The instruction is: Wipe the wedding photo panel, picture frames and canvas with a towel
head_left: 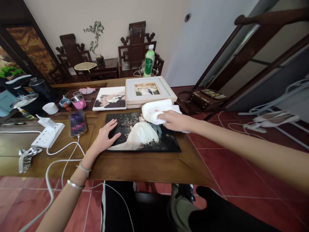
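A dark wedding photo panel (142, 137) lies flat near the front edge of the wooden table (145, 166). On its left side rests my left hand (107, 135), fingers spread and holding nothing. My right hand (175, 120) grips a white cloth (158, 109), which touches the panel's upper right part and covers some of the picture. Just behind the panel are a smaller photo panel (111, 98) and a pale framed photo (149, 90), the cloth overlapping the frame's front edge in view.
Left of my left hand lie a phone (77, 124) on a cable, a white power strip (48, 135) and a silver clip (27, 158). A pink mug (79, 102) and a white cup (50, 108) stand behind them. A green bottle (149, 62) rises behind the frame.
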`<control>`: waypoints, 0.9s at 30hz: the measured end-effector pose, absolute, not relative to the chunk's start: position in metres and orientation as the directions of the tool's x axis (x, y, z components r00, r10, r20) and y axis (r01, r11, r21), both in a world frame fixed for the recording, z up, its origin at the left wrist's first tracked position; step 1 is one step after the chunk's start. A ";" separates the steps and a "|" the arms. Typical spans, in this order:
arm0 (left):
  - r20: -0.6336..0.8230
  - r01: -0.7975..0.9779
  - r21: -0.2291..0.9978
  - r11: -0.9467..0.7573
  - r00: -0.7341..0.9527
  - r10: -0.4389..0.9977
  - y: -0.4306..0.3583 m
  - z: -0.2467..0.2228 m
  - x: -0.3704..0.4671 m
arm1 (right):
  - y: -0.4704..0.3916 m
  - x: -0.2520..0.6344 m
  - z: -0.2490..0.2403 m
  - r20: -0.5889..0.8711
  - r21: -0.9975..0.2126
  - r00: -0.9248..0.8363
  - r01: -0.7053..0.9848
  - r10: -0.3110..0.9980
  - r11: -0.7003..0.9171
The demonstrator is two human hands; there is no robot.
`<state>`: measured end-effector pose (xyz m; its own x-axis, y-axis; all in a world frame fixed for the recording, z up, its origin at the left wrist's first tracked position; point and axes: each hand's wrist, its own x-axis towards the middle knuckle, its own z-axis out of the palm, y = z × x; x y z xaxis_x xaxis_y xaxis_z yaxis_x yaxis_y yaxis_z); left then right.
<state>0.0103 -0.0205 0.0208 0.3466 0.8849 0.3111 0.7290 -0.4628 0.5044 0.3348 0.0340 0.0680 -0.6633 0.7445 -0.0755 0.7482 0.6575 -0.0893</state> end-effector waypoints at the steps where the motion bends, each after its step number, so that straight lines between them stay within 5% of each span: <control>1: 0.315 0.728 0.505 -0.464 0.345 0.884 -0.020 0.021 0.010 | 0.034 0.336 0.067 -0.071 -0.087 -0.652 0.758 0.755 0.647; 12: 0.317 0.725 0.516 -0.456 0.333 0.888 -0.019 0.019 0.010 | -0.070 0.326 0.040 0.033 -0.058 -0.728 0.682 0.685 0.729; 17: 0.315 0.741 0.495 -0.454 0.335 0.888 -0.019 0.018 0.010 | -0.116 0.324 0.024 0.189 -0.057 -0.761 0.623 0.621 0.780; 27: 0.312 0.738 0.487 -0.467 0.353 0.882 -0.017 0.016 0.007 | 0.011 0.344 0.054 0.071 -0.102 -0.744 0.657 0.664 0.747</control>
<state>0.0069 -0.0174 0.0159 0.3531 0.8821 0.3117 0.7380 -0.4674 0.4867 0.3440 0.0111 0.0540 -0.7440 0.6644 0.0711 0.6572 0.7468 -0.1018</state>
